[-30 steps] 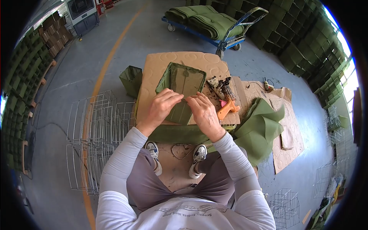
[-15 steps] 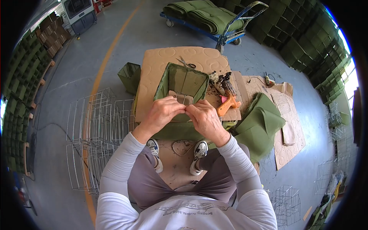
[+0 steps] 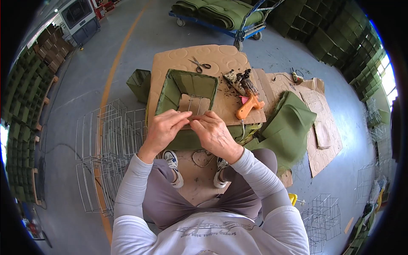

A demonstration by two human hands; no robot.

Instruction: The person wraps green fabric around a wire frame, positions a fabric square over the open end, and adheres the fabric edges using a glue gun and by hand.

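In front of me stands an open-topped green fabric box with a wire frame showing inside. My left hand is closed in a pinch at the box's near rim. Close beside it, my right hand also pinches that near edge, its fingertips almost touching the left ones. The fingers cover most of the rim there. An orange glue gun lies to the right of the box, and black-handled scissors lie behind it.
The box rests on a cardboard-covered worktop. Green fabric sheets hang at the right. Bare wire frames stand on the floor to the left. A blue cart with folded green material is beyond.
The view has shifted, and the box now appears further left and slightly lower relative to the tools. Both hands stay at its near rim, with the fingers repositioned and more of the interior showing.
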